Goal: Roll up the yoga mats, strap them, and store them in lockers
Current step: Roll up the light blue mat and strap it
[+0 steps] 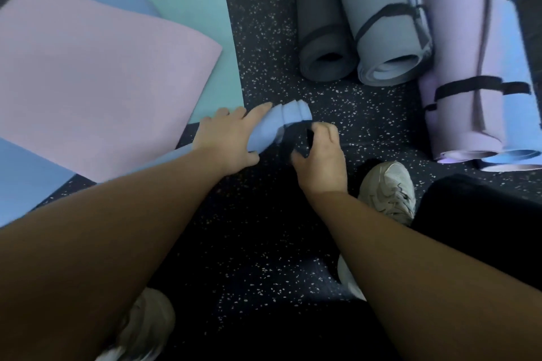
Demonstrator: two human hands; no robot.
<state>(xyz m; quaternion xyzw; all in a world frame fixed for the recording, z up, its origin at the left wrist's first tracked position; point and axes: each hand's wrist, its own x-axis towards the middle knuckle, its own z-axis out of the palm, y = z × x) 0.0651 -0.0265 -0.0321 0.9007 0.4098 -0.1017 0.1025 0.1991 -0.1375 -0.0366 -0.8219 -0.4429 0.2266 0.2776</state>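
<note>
1. the left hand (227,141) lies over a tightly rolled blue mat (281,123), palm down, the fingers stretched along its top and the thumb tucked under its near side, so the roll is gripped between them.
2. that rolled blue mat lies low over the speckled dark floor (337,102), in the middle of the view, its layered end pointing up and to the right, just past the left fingertips.
3. the right hand (319,155) is curled round a black strap (296,138), fingers bent over the top and the thumb pinching from below; the strap sits against the roll just behind its open end.
4. whether the strap goes all the way round the roll, i cannot tell; the hands cover that part.
5. to the left, flat mats lie overlapped on the floor: a lilac mat (96,76) on top, a teal mat (205,38) and more blue sheets poking out beneath it.
6. at upper right, a rolled grey mat (319,38) and a rolled pale blue mat (387,38) lie side by side, touching; the pale one has a dark strap round it.
7. further right, a rolled lilac mat (457,67) and another blue roll are bound together by a black band.
8. a pale sneaker (390,187) stands near the right wrist.
</note>
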